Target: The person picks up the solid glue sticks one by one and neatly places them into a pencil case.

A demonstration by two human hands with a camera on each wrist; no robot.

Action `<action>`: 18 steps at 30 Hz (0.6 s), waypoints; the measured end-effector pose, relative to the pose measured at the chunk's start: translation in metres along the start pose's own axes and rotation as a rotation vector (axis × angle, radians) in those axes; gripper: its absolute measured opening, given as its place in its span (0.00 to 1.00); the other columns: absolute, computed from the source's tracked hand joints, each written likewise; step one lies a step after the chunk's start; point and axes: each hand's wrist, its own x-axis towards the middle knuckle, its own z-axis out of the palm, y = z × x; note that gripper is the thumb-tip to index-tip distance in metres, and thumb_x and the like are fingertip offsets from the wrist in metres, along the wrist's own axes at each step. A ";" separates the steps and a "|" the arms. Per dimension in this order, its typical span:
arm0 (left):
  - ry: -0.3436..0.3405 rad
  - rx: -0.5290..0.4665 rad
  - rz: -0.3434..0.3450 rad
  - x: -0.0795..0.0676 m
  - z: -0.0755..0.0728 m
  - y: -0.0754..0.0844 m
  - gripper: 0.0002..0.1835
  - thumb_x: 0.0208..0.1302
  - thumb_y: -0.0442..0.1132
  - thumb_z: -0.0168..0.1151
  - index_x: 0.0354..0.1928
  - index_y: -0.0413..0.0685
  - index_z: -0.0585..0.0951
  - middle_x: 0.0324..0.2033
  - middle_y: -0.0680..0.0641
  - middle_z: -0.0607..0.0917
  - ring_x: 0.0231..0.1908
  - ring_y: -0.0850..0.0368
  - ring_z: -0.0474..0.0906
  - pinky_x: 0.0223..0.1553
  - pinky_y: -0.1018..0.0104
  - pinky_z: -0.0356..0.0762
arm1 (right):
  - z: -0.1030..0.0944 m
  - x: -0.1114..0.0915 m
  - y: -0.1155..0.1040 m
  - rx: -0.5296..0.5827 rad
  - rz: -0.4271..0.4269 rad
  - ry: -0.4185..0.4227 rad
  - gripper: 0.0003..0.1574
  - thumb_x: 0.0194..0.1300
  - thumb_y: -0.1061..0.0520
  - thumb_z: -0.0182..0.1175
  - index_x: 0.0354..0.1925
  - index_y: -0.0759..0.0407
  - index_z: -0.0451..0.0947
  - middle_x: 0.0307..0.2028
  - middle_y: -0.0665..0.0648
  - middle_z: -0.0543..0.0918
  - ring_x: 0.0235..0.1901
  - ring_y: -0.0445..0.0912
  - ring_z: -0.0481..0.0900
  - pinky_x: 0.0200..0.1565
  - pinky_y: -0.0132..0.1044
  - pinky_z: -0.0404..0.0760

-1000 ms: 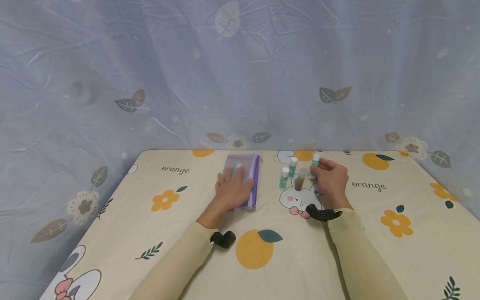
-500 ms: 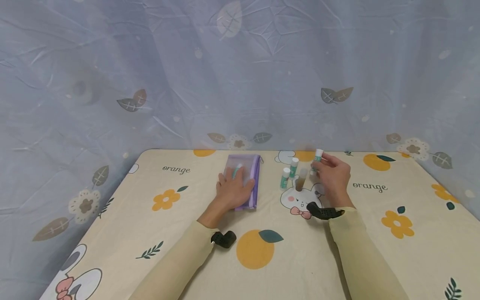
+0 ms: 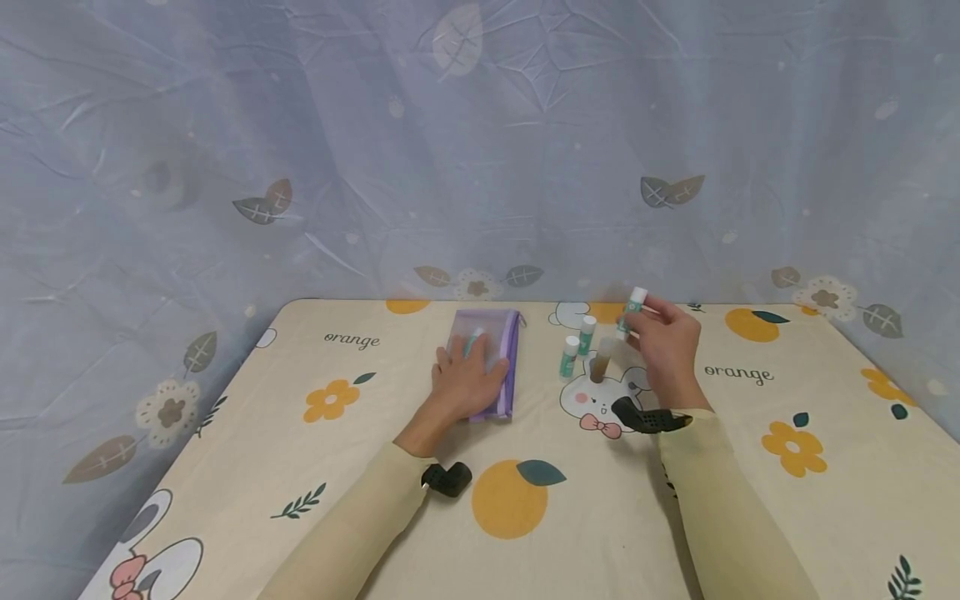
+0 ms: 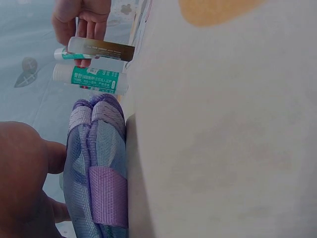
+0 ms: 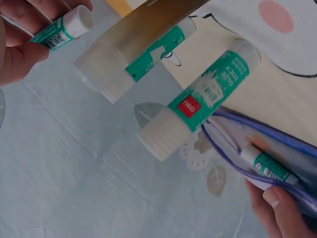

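My right hand (image 3: 671,346) pinches a green glue stick (image 3: 632,312) with a white cap between thumb and fingers, tilted and raised at the table's far side. My left hand (image 3: 467,385) lies with fingers spread on a purple mesh zip pouch (image 3: 487,321). Inside the pouch, another glue stick (image 5: 270,166) shows through its parted mouth in the right wrist view. Between the hands stand two upright glue sticks (image 3: 569,358) and an upright brown tube (image 3: 600,364) with a frosted cap. In the left wrist view, the pouch's folded edge (image 4: 106,148) sits close to the left fingers.
A cream tablecloth (image 3: 405,533) printed with oranges, flowers and a rabbit covers the table. Behind it hangs a pale blue-grey curtain (image 3: 480,167) with leaf prints. Each wrist wears a black camera mount (image 3: 447,479).
My right hand has lifted its glue stick from among the standing ones, moving up and tipping it. My left hand stays on the pouch.
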 end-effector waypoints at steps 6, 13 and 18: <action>-0.001 -0.009 0.001 0.000 0.000 0.000 0.38 0.81 0.57 0.46 0.85 0.49 0.57 0.84 0.32 0.47 0.83 0.23 0.35 0.80 0.28 0.40 | 0.001 -0.001 -0.006 0.024 -0.009 -0.006 0.34 0.77 0.57 0.60 0.77 0.52 0.70 0.69 0.60 0.81 0.63 0.49 0.84 0.67 0.45 0.81; -0.005 0.004 -0.004 0.000 0.000 0.000 0.38 0.81 0.58 0.45 0.85 0.50 0.56 0.85 0.32 0.46 0.83 0.23 0.35 0.80 0.28 0.40 | 0.003 -0.005 -0.013 0.033 -0.029 -0.010 0.32 0.76 0.57 0.60 0.75 0.52 0.73 0.69 0.60 0.82 0.62 0.49 0.85 0.68 0.47 0.80; -0.002 0.004 -0.006 0.000 0.000 0.001 0.38 0.82 0.58 0.45 0.85 0.50 0.56 0.85 0.32 0.47 0.83 0.23 0.35 0.80 0.28 0.39 | 0.004 -0.008 -0.017 0.037 -0.042 -0.017 0.32 0.76 0.56 0.61 0.75 0.52 0.73 0.68 0.60 0.82 0.61 0.48 0.86 0.68 0.47 0.80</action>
